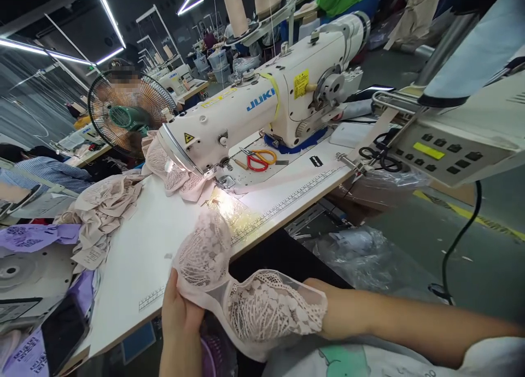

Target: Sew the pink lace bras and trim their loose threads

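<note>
My left hand (177, 316) grips the lower left edge of a pale pink lace garment piece (229, 281), thumb pressed on the fabric. My right hand is hidden under the lace; only its forearm (410, 322) shows, coming in from the right. The lace hangs over the near edge of the white sewing table (135, 251), below the needle area of the white Juki sewing machine (262, 109). More lace lies bunched under the machine's head (176, 175).
Red and yellow scissors (259, 158) lie by the machine's base. A pile of beige lace pieces (102, 207) lies left, purple fabric (36, 236) beyond. A fan (127, 117) stands behind. A control panel (447, 150) and black scissors (379, 153) sit right. Thread cones (235, 8) stand above.
</note>
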`<state>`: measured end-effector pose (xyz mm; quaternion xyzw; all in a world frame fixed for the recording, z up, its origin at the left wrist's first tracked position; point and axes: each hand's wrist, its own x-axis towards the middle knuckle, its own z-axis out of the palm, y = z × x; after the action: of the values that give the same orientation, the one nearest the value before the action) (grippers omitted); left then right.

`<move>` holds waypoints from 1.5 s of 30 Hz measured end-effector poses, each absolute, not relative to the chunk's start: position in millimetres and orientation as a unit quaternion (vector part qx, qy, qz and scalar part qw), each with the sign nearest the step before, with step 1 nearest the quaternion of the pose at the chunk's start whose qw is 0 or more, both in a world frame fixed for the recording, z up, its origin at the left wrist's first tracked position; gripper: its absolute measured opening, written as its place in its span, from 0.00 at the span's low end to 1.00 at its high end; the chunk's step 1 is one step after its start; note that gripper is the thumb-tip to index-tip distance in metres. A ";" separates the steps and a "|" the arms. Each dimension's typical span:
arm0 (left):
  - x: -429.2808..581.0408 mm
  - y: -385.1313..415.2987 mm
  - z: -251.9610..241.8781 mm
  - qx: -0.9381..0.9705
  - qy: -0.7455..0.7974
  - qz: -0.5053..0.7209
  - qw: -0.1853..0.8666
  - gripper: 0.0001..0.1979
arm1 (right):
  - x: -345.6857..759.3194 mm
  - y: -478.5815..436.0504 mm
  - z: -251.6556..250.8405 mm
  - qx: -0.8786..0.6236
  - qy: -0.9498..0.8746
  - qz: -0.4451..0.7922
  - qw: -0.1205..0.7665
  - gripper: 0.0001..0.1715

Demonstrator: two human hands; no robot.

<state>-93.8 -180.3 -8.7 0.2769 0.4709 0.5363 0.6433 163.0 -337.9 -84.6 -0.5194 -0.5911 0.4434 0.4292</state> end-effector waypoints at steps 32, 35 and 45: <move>-53.4 -246.3 -9.8 0.827 0.363 0.132 0.410 0.20 | 130.7 -276.5 -54.5 -0.452 -0.744 0.272 0.409 0.25; -53.3 -245.5 -14.8 0.821 0.396 0.142 0.385 0.20 | 132.6 -268.7 -56.5 -0.449 -0.768 0.238 0.390 0.23; -44.4 -244.1 2.7 0.750 0.394 0.261 0.463 0.22 | 161.7 -247.9 -39.7 -0.487 -0.767 0.092 0.407 0.22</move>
<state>-44.4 -244.1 2.7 0.7502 0.3938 0.2610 0.4625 161.7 -247.9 -39.7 -0.4869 -0.7672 0.0922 0.4072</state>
